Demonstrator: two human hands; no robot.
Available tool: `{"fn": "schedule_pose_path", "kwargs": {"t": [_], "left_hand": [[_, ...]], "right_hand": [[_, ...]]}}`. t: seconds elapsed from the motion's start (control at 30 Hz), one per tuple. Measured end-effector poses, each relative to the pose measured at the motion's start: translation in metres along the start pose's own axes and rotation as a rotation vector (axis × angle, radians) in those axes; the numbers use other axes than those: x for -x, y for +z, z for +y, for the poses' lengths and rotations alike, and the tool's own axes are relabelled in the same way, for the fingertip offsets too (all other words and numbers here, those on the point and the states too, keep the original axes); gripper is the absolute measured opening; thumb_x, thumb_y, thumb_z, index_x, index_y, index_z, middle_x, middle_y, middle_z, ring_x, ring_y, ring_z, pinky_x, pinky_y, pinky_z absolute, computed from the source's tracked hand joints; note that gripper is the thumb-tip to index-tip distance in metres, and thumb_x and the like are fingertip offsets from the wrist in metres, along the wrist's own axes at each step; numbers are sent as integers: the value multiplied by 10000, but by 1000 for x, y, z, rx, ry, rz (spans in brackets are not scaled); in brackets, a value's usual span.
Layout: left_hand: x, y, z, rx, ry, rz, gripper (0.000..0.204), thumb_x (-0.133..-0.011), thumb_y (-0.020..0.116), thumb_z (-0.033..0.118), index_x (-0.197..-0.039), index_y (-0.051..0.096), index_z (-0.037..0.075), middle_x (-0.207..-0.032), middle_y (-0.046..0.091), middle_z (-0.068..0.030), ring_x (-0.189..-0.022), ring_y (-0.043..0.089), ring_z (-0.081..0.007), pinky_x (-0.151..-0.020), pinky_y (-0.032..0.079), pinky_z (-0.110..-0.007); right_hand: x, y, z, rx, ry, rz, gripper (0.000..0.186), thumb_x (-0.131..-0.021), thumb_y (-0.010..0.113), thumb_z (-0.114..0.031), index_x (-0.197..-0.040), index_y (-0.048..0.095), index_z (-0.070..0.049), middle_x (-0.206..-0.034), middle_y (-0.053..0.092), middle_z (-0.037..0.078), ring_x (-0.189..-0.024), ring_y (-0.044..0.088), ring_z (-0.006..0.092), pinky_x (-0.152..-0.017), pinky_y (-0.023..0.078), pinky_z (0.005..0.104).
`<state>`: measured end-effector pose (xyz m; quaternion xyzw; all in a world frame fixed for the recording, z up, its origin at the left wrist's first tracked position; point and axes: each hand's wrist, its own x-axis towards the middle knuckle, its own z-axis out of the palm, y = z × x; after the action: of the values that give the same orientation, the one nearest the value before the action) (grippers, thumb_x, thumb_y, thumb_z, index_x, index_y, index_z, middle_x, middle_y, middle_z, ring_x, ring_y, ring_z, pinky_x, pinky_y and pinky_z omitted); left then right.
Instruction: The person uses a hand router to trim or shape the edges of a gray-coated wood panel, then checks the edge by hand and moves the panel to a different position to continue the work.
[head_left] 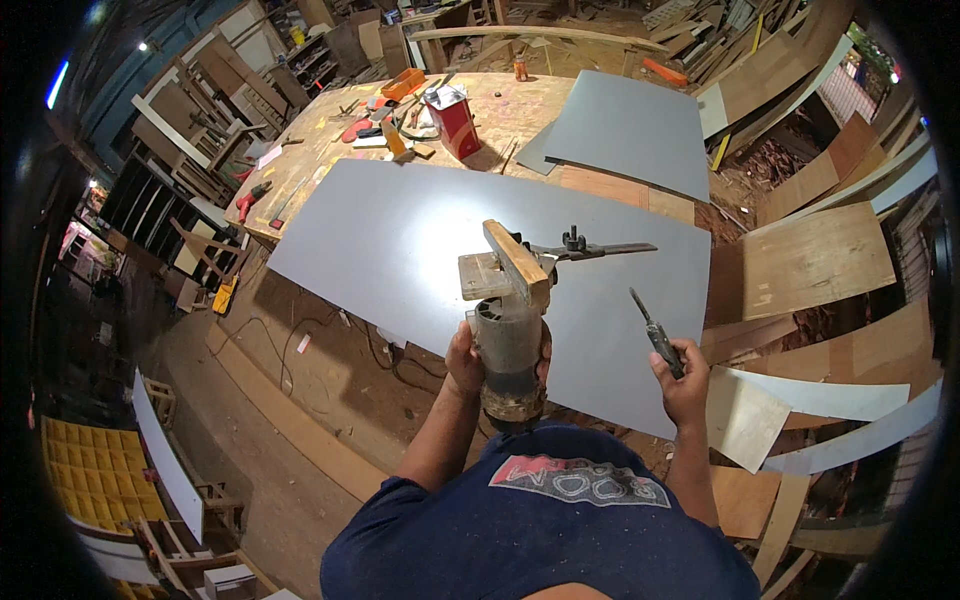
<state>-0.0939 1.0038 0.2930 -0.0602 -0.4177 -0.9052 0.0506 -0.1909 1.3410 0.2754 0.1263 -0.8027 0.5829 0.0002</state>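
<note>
My left hand (463, 362) is wrapped round the grey body of a trim router (512, 350), held close in front of my chest. The router is upside down, with its base plate (480, 277) on top. A wooden block (515, 262) is fixed across that plate, and a metal guide arm with a dark wing screw (573, 240) sticks out to the right. My right hand (688, 385) is closed round the dark handle of a screwdriver (655, 332). Its shaft points up and left, apart from the router. Below both tools lies a large grey sheet (380, 235).
On the wooden worktable (340, 110) stand a red can (452, 120), an orange tray (403, 84) and several small tools. A second grey sheet (635, 130) lies at the far right. Cables (385, 350) trail over the floor at left. Plywood pieces (815, 262) lean at right.
</note>
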Motion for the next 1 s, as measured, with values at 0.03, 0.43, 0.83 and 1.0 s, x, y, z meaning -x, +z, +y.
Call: {"fn": "schedule_pose_path", "kwargs": {"t": [0.03, 0.43, 0.83, 1.0], "left_hand": [[-2, 4, 2, 21, -4, -37, 1204, -856, 576, 877, -1539, 355, -89, -1032, 668, -258, -786, 753, -319, -677, 650, -425], [-6, 11, 11, 53, -20, -115, 1200, -863, 575, 870, -1547, 349, -90, -1030, 673, -253, -778, 755, -314, -688, 668, -429], [-4, 3, 10, 41, -16, -100, 1191, -870, 568, 866, -1543, 354, -93, -1017, 667, -256, -771, 744, -315, -686, 657, -436], [-4, 4, 8, 32, -2, -96, 1046, -936, 498, 810, -1473, 439, -86, -1044, 690, -250, -798, 745, -314, -696, 639, -429]], "right_hand": [[0, 0, -1, -9, -1, 3, 277, -958, 816, -219, -1090, 667, -28, -859, 666, -3, -784, 591, 73, -710, 490, 274], [2, 2, -10, -27, -29, -2, 271, -965, 821, -232, -1071, 666, -36, -781, 595, -48, -709, 513, 55, -646, 417, 247], [8, 2, -32, -40, -5, -3, 269, -943, 829, -181, -1077, 660, -20, -833, 658, -8, -739, 565, 69, -679, 457, 243], [16, 1, -61, -100, -76, -18, 298, -904, 847, -100, -1114, 648, -26, -906, 709, 38, -800, 648, 99, -732, 519, 276]]}}
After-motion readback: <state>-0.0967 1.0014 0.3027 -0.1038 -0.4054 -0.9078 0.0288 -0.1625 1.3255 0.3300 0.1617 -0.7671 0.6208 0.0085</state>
